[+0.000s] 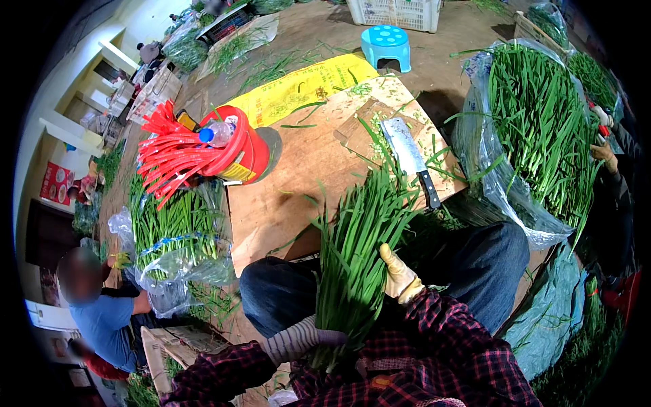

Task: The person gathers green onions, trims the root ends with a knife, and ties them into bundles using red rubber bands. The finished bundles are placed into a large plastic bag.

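A thick bunch of long green leafy stalks, like garlic chives, stands upright over my lap. My left hand, in a striped knit glove, grips it near the lower end. My right hand, in a pale yellow glove, lies against the bunch's right side with the thumb up; its fingers are partly hidden behind the stalks. Beyond the leaf tips is a wooden board. A cleaver with a black handle rests on it at the right, among chopped stem bits on a piece of cardboard.
A red bucket holds red printed strips and a plastic bottle. Plastic-wrapped chives stand left and right. A blue stool is beyond the board. Co-workers are at left and far right.
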The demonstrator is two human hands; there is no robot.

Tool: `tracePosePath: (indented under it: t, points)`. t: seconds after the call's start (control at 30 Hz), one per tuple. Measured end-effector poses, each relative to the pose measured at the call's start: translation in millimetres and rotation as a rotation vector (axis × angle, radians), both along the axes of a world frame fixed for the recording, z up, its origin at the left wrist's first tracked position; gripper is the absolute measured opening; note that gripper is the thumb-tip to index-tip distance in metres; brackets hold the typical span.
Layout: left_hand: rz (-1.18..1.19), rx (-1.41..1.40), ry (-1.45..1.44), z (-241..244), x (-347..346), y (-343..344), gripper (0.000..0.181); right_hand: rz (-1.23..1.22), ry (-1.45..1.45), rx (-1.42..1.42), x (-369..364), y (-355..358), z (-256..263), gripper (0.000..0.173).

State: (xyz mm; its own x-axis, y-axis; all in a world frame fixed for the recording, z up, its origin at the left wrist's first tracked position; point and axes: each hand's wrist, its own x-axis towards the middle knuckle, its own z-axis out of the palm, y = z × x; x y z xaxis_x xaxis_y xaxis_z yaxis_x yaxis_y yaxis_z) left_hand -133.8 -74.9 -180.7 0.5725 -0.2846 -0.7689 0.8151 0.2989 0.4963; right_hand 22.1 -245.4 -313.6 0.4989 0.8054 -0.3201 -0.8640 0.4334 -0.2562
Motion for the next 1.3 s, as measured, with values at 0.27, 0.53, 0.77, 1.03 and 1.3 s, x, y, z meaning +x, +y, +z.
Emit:
tracePosePath:
  t: [0.27, 0.53, 0.77, 1.03, 1.3]
  points:
    - [-0.288, 0.322, -0.372, 8, 51, 9, 0.100, 0.079, 0.217, 0.285, 12, -9, -28, 0.058]
    - [-0.185, 0.156, -0.295, -6, 128, 17, 0.078, -0.028, 0.028, 0.054, 11, 2, -4, 0.060]
    - [-0.011, 0.665, -0.730, 13, 134, -3, 0.101, -0.249, -0.509, -0.248, 50, 17, 113, 0.055]
    - [0.355, 0.696, -1.114, 103, 178, 43, 0.031, -0.397, -1.346, -0.281, 118, 74, 248, 0.064]
    - [0.045, 0.816, -1.169, -51, 219, 91, 0.048, -0.110, -1.660, -0.482, 145, 70, 184, 0.063]
